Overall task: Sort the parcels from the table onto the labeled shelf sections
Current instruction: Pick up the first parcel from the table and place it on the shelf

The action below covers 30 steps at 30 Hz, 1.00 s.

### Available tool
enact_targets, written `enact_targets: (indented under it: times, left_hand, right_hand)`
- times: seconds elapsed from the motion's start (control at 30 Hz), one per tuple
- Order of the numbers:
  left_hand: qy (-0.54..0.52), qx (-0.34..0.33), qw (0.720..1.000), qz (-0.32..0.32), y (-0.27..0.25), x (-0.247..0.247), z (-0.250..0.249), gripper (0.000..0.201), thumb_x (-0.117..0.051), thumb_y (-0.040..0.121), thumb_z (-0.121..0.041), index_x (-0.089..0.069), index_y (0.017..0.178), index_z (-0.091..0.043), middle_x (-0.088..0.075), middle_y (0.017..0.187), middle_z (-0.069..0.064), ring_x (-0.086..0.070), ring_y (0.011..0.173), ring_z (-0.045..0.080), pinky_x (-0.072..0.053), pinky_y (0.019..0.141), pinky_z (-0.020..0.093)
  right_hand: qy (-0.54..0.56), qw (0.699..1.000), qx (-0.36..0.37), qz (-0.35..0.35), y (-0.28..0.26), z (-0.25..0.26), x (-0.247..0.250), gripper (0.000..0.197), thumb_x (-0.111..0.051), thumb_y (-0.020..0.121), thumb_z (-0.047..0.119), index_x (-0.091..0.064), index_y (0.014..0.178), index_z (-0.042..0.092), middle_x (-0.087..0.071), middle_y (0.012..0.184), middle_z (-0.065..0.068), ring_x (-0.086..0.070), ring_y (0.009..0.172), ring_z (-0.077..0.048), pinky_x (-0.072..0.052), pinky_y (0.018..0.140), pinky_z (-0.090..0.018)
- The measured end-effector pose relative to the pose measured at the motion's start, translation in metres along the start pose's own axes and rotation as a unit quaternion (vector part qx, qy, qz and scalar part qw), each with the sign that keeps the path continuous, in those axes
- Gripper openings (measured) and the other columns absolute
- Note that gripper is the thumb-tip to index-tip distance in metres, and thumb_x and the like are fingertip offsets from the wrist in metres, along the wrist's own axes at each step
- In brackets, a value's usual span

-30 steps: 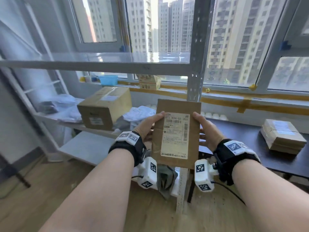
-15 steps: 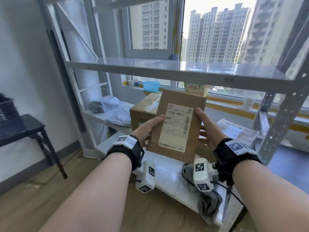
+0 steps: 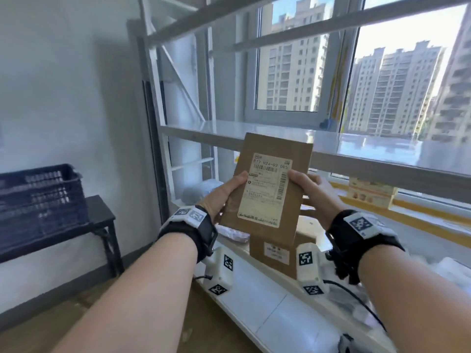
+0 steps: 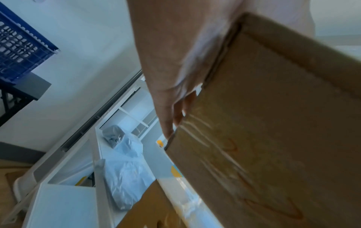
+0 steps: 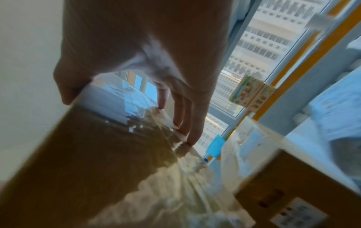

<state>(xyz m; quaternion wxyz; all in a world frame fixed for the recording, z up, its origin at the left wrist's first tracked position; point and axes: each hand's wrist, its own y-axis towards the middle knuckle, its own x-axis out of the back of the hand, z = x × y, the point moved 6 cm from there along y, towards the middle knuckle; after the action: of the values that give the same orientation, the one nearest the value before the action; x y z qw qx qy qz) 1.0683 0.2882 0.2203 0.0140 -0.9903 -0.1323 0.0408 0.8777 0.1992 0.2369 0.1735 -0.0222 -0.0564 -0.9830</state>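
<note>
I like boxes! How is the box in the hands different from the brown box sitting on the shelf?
The held parcel is flat and thin; the shelf box looks thicker. The parcel is up in the air, gripped by the left hand and right hand; the shelf box rests on the shelf. The parcel's label is large, the shelf box's small. Both are brown cardboard with white labels.

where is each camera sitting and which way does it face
Head: on the head, facing forward and down at the parcel before the shelf; both forearms, left hand, right hand.
Left wrist: along the left hand to the parcel's back; fingers.
Right wrist: along the right hand toward the window; fingers.
All share the parcel.
</note>
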Motion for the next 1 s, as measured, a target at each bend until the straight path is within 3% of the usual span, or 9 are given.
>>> enact_targets:
  times: [0.1,0.27,0.37,0.43,0.5,0.6,0.7,0.87,1.0]
  left_hand:
    - [-0.006,-0.012,1.000,0.001,0.032,0.027,-0.031,0.036,-0.063,0.085,-0.053,-0.071,0.089,-0.018,-0.074,0.082,0.007,-0.068,0.070,0.021,-0.054,0.076,0.033]
    - [-0.021,-0.038,0.998,-0.049,0.076,0.095,-0.064,0.039,-0.075,0.056,-0.051,-0.073,0.083,-0.023,-0.073,0.081,0.005,-0.061,0.082,0.025,-0.040,0.102,0.046]
    - [-0.025,-0.052,0.995,-0.079,0.101,0.136,-0.078,0.034,-0.075,0.051,-0.049,-0.071,0.074,-0.023,-0.073,0.070,0.002,-0.061,0.080,0.022,-0.042,0.090,0.041]
    - [-0.020,-0.065,0.994,-0.090,0.120,0.162,-0.086,0.034,-0.074,0.056,-0.050,-0.068,0.077,-0.024,-0.071,0.070,0.001,-0.060,0.079,0.020,-0.043,0.087,0.038]
    - [-0.028,-0.086,0.992,-0.091,0.142,0.187,-0.095,0.024,-0.068,0.074,-0.047,-0.066,0.078,-0.024,-0.070,0.069,0.000,-0.059,0.075,0.019,-0.045,0.080,0.035]
    - [-0.041,-0.103,0.990,-0.092,0.178,0.229,-0.109,0.022,-0.057,0.090,-0.042,-0.065,0.082,-0.023,-0.070,0.077,0.002,-0.061,0.076,0.019,-0.047,0.077,0.032]
    - [-0.037,-0.112,0.989,-0.086,0.219,0.276,-0.126,0.025,-0.057,0.089,-0.046,-0.066,0.087,-0.023,-0.070,0.080,0.003,-0.061,0.080,0.022,-0.046,0.075,0.032]
    - [-0.025,-0.089,0.994,-0.055,0.293,0.347,-0.158,0.032,-0.058,0.086,-0.054,-0.067,0.094,-0.024,-0.071,0.089,0.004,-0.063,0.090,0.025,-0.047,0.087,0.040]
    - [-0.014,-0.068,0.997,-0.034,0.352,0.376,-0.177,0.032,-0.057,0.085,-0.056,-0.066,0.091,-0.026,-0.072,0.088,0.002,-0.063,0.094,0.026,-0.050,0.087,0.043]
  right_hand:
    - [0.010,1.000,0.027,0.012,0.051,0.030,-0.026,0.097,-0.075,0.053,0.067,-0.052,0.134,0.017,-0.072,0.115,-0.007,-0.071,0.101,-0.027,-0.061,0.074,-0.042]
    - [-0.001,0.997,0.065,0.037,0.117,0.074,-0.084,0.091,-0.073,0.058,0.067,-0.055,0.130,0.014,-0.075,0.106,-0.006,-0.075,0.091,-0.023,-0.059,0.061,-0.033]
    - [0.002,0.996,0.080,0.045,0.151,0.091,-0.119,0.086,-0.073,0.059,0.066,-0.061,0.124,0.011,-0.077,0.103,-0.008,-0.076,0.088,-0.025,-0.062,0.066,-0.036]
    - [-0.001,0.995,0.087,0.058,0.171,0.099,-0.144,0.070,-0.071,0.071,0.060,-0.065,0.119,0.010,-0.078,0.099,-0.007,-0.077,0.083,-0.023,-0.061,0.062,-0.032]
    - [-0.003,0.994,0.082,0.067,0.192,0.103,-0.169,0.061,-0.067,0.080,0.057,-0.066,0.118,0.010,-0.077,0.100,-0.007,-0.076,0.080,-0.022,-0.060,0.057,-0.029]
    - [-0.023,0.993,0.083,0.080,0.228,0.106,-0.209,0.060,-0.060,0.083,0.061,-0.061,0.124,0.016,-0.072,0.110,-0.005,-0.071,0.093,-0.022,-0.059,0.075,-0.038]
    - [-0.043,0.991,0.076,0.100,0.265,0.107,-0.253,0.056,-0.056,0.086,0.062,-0.053,0.129,0.027,-0.061,0.121,-0.001,-0.064,0.106,-0.026,-0.052,0.091,-0.047]
    - [-0.002,0.992,0.030,0.125,0.325,0.114,-0.318,0.039,-0.058,0.090,0.041,-0.057,0.125,0.025,-0.060,0.113,-0.010,-0.066,0.092,-0.027,-0.059,0.075,-0.041]
    - [0.022,0.995,0.015,0.095,0.373,0.115,-0.341,0.041,-0.057,0.089,0.037,-0.059,0.127,0.020,-0.061,0.097,-0.007,-0.064,0.085,-0.027,-0.057,0.082,-0.044]
